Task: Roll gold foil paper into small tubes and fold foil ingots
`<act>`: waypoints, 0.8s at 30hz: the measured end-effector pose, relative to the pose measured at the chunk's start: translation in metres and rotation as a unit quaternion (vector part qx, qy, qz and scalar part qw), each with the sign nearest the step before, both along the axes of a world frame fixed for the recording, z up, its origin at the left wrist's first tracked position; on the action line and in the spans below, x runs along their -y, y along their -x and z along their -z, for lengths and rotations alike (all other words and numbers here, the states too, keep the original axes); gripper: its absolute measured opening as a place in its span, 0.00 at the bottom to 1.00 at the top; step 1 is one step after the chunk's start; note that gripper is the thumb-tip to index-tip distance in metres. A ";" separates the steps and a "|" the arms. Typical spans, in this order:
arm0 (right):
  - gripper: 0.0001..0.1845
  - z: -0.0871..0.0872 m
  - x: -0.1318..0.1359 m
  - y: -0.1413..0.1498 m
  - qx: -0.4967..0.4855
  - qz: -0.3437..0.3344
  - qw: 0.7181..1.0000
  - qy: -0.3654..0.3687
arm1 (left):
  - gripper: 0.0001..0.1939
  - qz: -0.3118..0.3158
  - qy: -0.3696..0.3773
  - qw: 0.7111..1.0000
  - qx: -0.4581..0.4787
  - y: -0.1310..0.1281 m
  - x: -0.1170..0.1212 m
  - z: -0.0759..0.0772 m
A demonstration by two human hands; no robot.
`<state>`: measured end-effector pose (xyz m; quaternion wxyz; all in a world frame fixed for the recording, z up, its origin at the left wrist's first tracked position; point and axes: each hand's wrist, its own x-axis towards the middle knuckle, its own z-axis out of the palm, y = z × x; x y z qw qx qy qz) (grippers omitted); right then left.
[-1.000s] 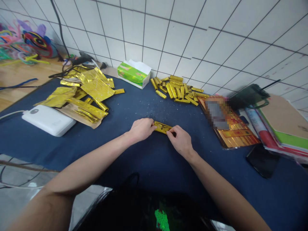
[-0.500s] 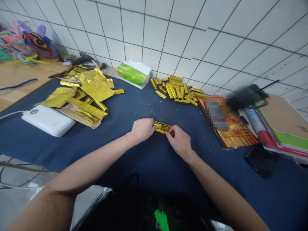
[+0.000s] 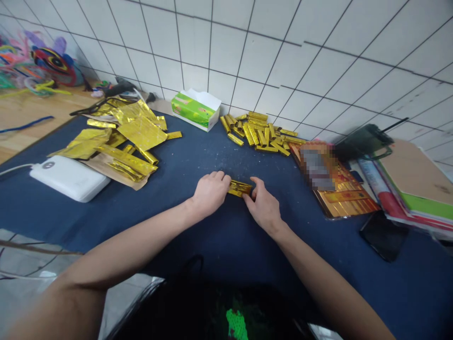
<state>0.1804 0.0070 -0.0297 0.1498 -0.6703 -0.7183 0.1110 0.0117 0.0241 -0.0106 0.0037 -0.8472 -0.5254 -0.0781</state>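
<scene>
**Gold foil roll (image 3: 239, 188) on a blue desk (image 3: 106, 226)**

The short, shiny roll lies crosswise between the person's hands, low on the cloth-covered desk. The fingers of the left hand (image 3: 211, 193) are curled together, and their tips reach the roll's left end. The fingers of the right hand (image 3: 264, 208) are bent and touching its right end. I cannot tell whether either hand is gripping the roll or only touching it.

Ahead of the fingers, a heap of similar gold rolls (image 3: 260, 132) sits near the wall. Farther ahead and to the left of the fingers lie loose gold foil sheets (image 3: 141, 133), some resting on brown paper (image 3: 102, 172). A white power bank (image 3: 69, 178) with a cable sits just beside that paper. A green and white tissue box (image 3: 194, 111) stands beyond the fingers, between the foil sheets and the heap. To the right of the fingers are a gold printed packet (image 3: 345, 194), partly pixelated, a black phone (image 3: 384, 236) and a stack of books (image 3: 414, 184). White wall tiles (image 3: 283, 61) rise behind the desk.
</scene>
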 end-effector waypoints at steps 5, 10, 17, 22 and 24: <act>0.25 0.003 -0.001 -0.002 0.005 -0.006 1.000 0.006 | 0.11 0.147 -0.027 0.989 -0.002 -0.010 0.028 0.000; 0.24 0.005 -0.003 -0.005 -0.008 -0.006 1.000 -0.007 | 0.32 0.149 -0.025 0.988 -0.025 -0.015 0.043 0.006; 0.19 0.004 -0.003 -0.014 -0.089 -0.031 0.996 0.000 | 0.36 0.142 -0.011 0.989 -0.035 -0.013 0.043 0.013; 0.10 0.008 0.004 -0.021 -0.109 -0.050 0.987 -0.104 | 0.37 0.142 -0.007 0.989 -0.032 -0.014 0.045 0.014; 0.10 0.009 0.007 -0.021 -0.060 -0.117 0.981 -0.142 | 0.37 0.145 -0.008 0.989 -0.031 -0.013 0.045 0.013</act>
